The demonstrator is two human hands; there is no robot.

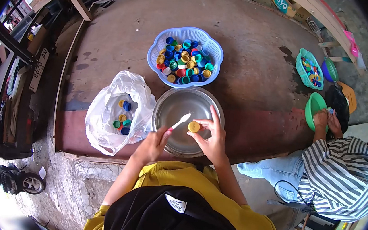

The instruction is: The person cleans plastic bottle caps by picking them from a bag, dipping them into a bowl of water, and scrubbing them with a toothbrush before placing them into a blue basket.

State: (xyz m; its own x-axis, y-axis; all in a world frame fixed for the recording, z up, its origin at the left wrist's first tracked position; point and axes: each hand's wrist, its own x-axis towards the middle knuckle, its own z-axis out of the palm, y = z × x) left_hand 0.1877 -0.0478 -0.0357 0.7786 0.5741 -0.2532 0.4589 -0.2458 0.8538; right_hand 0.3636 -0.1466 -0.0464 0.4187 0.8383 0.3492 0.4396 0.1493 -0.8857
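My left hand (151, 146) is closed round the handle of a toothbrush (180, 121), whose white head points up and to the right. Between the fingertips of my right hand (212, 140) is a yellow bottle cap (194, 127), a little to the right of the brush head. Both hands are over a metal basin (160, 108) with some water in its bottom. Just behind the basin stands a blue-lavender plastic basket (154, 51) full of coloured bottle caps. To the left, a white plastic bag (103, 111) stands open with several caps inside.
A person in a striped shirt (343, 176) sits at the right, hands over a green basin (311, 111). Near them are a turquoise basket (301, 66) of caps and a black bag (338, 102). The wooden table (112, 31) has a raised left edge.
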